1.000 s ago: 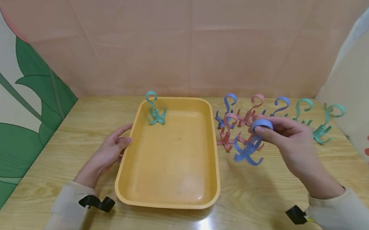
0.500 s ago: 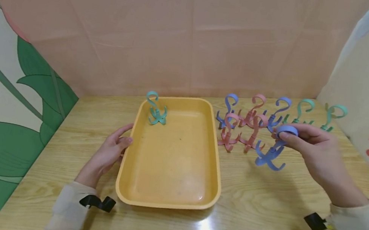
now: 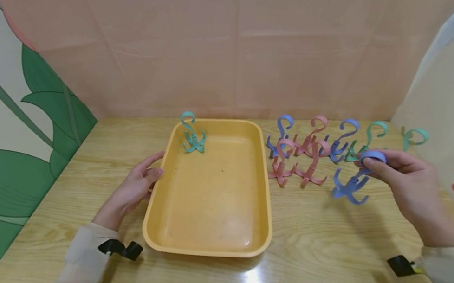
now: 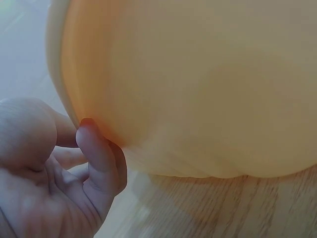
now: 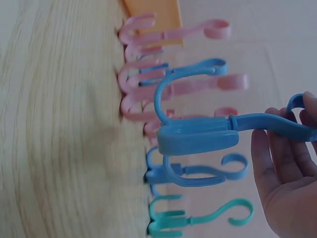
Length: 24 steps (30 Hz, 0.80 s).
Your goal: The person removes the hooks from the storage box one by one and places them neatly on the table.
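Note:
My right hand (image 3: 414,191) pinches the curved top of a blue multi-prong hook (image 3: 349,188), which hangs above the wooden table with its prongs down. In the right wrist view this blue hook (image 5: 198,134) is close up, its crook in the fingers. My left hand (image 3: 133,187) grips the left rim of a yellow tray (image 3: 265,188). In the left wrist view, the left hand's fingers (image 4: 96,153) bend against the tray's wall (image 4: 188,99). A green hook (image 3: 195,142) stands in the tray's far left corner.
Right of the tray stand pink hooks (image 3: 311,172), blue hooks (image 3: 337,149) and green hooks (image 3: 368,139), several in all, in two loose rows. One green hook (image 3: 414,135) is partly hidden behind the right hand. A pink sheet (image 3: 238,44) hangs behind the table (image 3: 305,267).
My right hand has carried the blue hook to the right, away from the tray and past the front pink hooks. My left hand and the tray stay where they were.

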Each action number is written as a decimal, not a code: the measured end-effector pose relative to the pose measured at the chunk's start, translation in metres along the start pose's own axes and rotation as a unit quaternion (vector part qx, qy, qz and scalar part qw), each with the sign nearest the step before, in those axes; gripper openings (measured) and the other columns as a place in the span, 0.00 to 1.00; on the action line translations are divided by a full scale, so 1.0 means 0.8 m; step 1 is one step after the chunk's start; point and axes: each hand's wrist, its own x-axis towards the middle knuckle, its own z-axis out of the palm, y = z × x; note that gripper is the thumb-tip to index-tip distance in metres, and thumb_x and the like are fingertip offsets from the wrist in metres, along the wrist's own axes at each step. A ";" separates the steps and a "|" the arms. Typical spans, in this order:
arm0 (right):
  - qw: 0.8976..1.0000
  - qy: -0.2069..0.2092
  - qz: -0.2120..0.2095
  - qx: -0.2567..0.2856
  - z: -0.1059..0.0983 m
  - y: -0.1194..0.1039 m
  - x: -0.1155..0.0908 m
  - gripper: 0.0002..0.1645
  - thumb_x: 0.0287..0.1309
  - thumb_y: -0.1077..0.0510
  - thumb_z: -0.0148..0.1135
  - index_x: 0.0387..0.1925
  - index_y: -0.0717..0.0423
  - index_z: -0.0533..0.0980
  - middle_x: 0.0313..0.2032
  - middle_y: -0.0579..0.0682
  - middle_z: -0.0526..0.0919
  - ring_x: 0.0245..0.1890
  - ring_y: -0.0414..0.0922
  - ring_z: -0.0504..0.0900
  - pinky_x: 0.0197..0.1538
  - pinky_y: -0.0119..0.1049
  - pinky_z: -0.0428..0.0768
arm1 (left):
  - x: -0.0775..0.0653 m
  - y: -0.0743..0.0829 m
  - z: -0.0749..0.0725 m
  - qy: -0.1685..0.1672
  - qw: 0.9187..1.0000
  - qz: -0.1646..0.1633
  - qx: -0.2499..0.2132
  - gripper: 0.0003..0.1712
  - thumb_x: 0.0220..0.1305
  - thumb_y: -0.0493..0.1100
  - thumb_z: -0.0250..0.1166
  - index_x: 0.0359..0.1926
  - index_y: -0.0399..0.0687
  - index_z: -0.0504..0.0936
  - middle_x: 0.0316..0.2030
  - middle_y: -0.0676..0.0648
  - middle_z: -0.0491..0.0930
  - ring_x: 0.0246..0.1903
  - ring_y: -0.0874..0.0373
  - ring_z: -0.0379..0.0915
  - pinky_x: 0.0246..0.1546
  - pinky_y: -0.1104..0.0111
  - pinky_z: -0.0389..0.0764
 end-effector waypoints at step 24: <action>0.995 -0.061 0.061 -0.049 -0.044 0.033 0.032 0.14 0.67 0.73 0.58 0.52 0.74 0.77 0.45 0.52 0.88 0.45 0.42 0.86 0.48 0.29 0.82 | -0.001 0.000 -0.001 -0.007 1.000 0.006 0.002 0.33 0.80 0.39 0.49 0.80 0.53 0.52 0.49 0.33 0.78 0.34 0.49 0.83 0.26 0.60 0.86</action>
